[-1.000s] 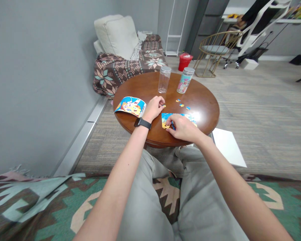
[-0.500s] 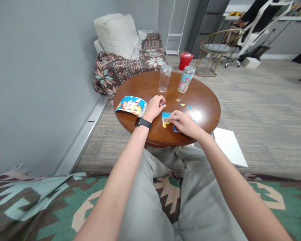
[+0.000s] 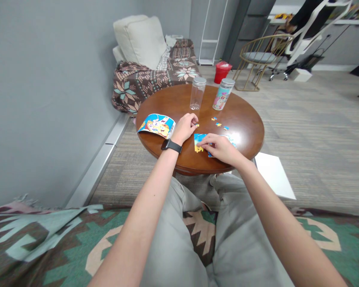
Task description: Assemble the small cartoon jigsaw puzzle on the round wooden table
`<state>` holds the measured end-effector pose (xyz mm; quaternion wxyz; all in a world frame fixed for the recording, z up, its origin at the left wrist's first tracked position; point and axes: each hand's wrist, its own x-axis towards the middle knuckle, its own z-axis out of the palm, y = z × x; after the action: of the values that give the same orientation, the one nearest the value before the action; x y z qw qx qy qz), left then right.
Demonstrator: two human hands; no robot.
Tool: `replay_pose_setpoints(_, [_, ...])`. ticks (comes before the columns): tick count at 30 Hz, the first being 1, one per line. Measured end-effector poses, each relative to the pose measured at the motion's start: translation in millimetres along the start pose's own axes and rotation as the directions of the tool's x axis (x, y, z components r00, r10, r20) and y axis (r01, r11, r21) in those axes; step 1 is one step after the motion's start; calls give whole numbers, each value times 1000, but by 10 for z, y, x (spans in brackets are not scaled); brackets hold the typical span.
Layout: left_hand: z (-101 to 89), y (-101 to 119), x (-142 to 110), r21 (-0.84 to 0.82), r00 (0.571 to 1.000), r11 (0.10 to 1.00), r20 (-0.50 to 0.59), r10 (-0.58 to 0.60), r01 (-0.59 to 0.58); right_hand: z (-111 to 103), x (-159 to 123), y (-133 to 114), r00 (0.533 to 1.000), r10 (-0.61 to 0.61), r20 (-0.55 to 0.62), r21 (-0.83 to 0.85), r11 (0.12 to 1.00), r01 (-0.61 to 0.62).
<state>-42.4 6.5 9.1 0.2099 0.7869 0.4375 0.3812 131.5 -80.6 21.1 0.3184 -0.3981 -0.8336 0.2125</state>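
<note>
On the round wooden table [image 3: 170, 104], a partly joined blue and yellow jigsaw puzzle [image 3: 198, 137] lies in front of me. My right hand [image 3: 219, 146] bends over it, fingers drawn together and tips pressing a puzzle piece at its yellow part; the palm covers some of the puzzle. Just beyond its upper left corner, my left hand [image 3: 185, 126] pinches a small yellow jigsaw piece [image 3: 197, 125]. Several loose jigsaw pieces [image 3: 218, 124] lie right of my left hand. A curled picture sheet [image 3: 157, 125] with a cartoon print rests to the left.
A clear jar [image 3: 197, 95] and a printed jar [image 3: 223, 95], both with silver lids, stand at the table's back. Past it are a blanket-covered sofa [image 3: 155, 75], a red bin [image 3: 222, 72] and a gold wire chair [image 3: 259, 57]. A white board [image 3: 274, 175] lies at right below the table.
My right fingertips have shifted slightly over the puzzle's yellow part. My left hand has stayed in place with its small piece. The whole view has moved very slightly.
</note>
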Motion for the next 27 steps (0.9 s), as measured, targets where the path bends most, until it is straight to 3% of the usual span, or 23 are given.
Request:
replay_pose_setpoints(5, [2,-3,-2,-2,1000,1000,2,-2,2,15,5,-3,1000,-9,-4,-48,999,9])
replay_pose_setpoints(12, [11,3,4,-13,1000,1000,1,-7,7,80,-268,-150,982,-72,-176,-238,971,29])
replay_pose_setpoints(18, [7,8,5,-18,1000,1000,5,-14,14,133,-401,-191,985,-141,-95,-333,937,102])
replay_pose_setpoints(27, [12,-5,12,-18,1000,1000,-1,-9,9,148,-403,-194,982,-164,-97,-408,906,111])
